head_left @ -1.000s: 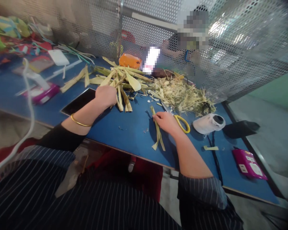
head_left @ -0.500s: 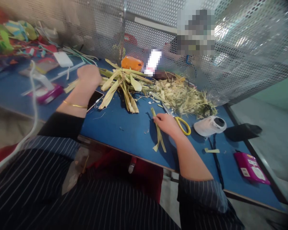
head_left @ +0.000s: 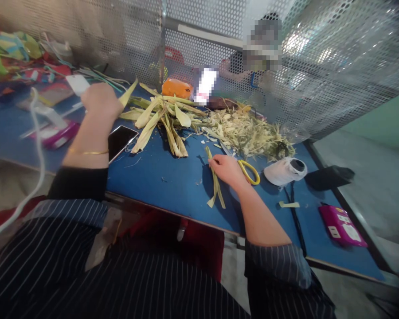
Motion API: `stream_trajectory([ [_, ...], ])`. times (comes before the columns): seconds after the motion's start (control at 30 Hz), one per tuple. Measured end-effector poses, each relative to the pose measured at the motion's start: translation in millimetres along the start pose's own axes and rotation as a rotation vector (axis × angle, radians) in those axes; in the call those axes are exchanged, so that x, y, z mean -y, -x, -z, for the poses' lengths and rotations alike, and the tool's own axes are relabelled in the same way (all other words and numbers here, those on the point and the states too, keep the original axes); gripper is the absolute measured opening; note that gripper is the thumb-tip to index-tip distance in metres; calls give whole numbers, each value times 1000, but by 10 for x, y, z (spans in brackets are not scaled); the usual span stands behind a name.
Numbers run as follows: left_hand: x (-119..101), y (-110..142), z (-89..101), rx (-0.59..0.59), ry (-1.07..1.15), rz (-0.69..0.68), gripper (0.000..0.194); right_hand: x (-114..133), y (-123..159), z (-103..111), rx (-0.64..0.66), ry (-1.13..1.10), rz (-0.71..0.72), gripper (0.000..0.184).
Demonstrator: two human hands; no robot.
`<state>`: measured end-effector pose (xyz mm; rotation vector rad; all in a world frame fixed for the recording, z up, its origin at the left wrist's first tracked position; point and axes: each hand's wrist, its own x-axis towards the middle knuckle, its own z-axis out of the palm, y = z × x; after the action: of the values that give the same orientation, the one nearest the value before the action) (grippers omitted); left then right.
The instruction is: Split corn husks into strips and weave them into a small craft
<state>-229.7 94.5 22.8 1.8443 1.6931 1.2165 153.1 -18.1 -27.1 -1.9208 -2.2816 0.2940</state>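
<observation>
My right hand pinches a few narrow strips of dried corn husk, which hang down over the blue table. Beside its fingers lie scissors with yellow handles, the blades pointing at the husk scraps. Farther left, my left hand is closed, its fingers mostly hidden behind the back of the hand. A pale husk leaf sticks out from it to the upper right. Between the hands, a bunch of whole husks is spread on the table. A smartphone lies by my left wrist.
Shredded husk is heaped at the back before a perforated metal screen. A white thread cone, a black cone and a magenta box stand right. A white cable crosses the left; a person sits behind the screen.
My left hand has moved left, away from the husk bunch, and a husk leaf now shows sticking out from it. My right hand keeps its strips; the view has shifted slightly.
</observation>
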Motion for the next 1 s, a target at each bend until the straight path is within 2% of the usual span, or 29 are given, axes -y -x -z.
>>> stream_trajectory([
  [0.03,-137,79,-16,-187,-150,55,49,-2,-4,-6,-21,-34,-4,33],
  [0.07,-290,179,-63,-244,-228,73,42,-6,-9,-15,-44,-67,-7,33],
  [0.1,-453,293,-145,-212,-202,41,37,-9,-14,-26,-65,-98,-10,33],
  [0.13,-619,414,-262,-134,-114,10,36,-13,-19,-38,-83,-128,-13,33],
  [0.2,-925,650,-575,109,134,27,29,-19,-26,-59,-104,-177,-16,34],
  [0.3,-1233,920,-1098,455,513,205,20,-27,-29,-66,-89,-192,-6,34],
  [0.4,-1335,1079,-1480,561,709,337,19,-41,-39,-45,-121,-204,-20,35],
  [0.47,-1327,1145,-1622,528,757,385,21,-45,-50,-31,-227,-343,-26,37],
  [0.5,-1313,1170,-1666,497,764,397,21,-42,-54,-27,-263,-473,-18,40],
  [0.57,-1277,1209,-1717,463,758,391,22,-22,-53,-28,-243,-789,7,41],
  [0.63,-1246,1234,-1739,477,744,382,21,11,-39,-36,-184,-1057,-4,34],
  [0.7,-1225,1247,-1744,510,740,380,21,38,-20,-42,-191,-1207,-47,24],
  [0.8,-1207,1248,-1729,572,763,368,21,47,1,-37,-158,-1305,-89,22],
  [0.93,-1188,1242,-1706,672,876,398,18,44,15,-25,-61,-1307,-51,23],
  [1.0,-1176,1242,-1714,679,927,421,19,57,25,-19,-40,-1279,-21,23],
])
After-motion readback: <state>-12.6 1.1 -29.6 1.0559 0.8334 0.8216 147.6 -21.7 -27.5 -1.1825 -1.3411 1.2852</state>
